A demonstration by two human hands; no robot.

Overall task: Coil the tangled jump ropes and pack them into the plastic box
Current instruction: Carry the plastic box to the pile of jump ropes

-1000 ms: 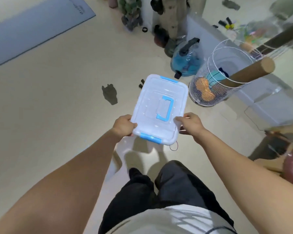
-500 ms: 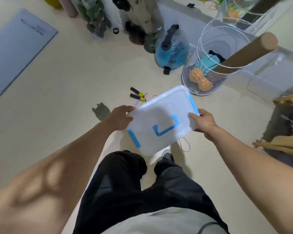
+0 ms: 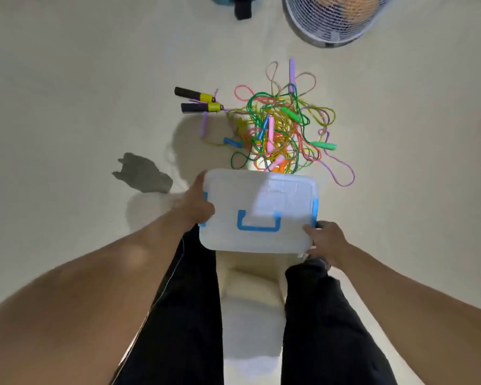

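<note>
You are standing over the floor [image 3: 67, 107] and holding the plastic box [image 3: 258, 209] level in front of your legs, lid on, its blue handle [image 3: 258, 223] facing up. Your left hand [image 3: 197, 202] is gripping the box's left edge, thumb lying along the lid rim and fingers curled under. Your right hand [image 3: 326, 241] is gripping the near right corner, fingers wrapped round the edge by the blue side latch [image 3: 315, 208]. The tangled jump ropes [image 3: 281, 126] are lying in a loose, many-coloured heap on the floor just beyond the box, with two black-and-yellow handles [image 3: 197, 101] sticking out at the heap's left. A wire basket [image 3: 333, 18] is sitting further off, at the top edge
</note>
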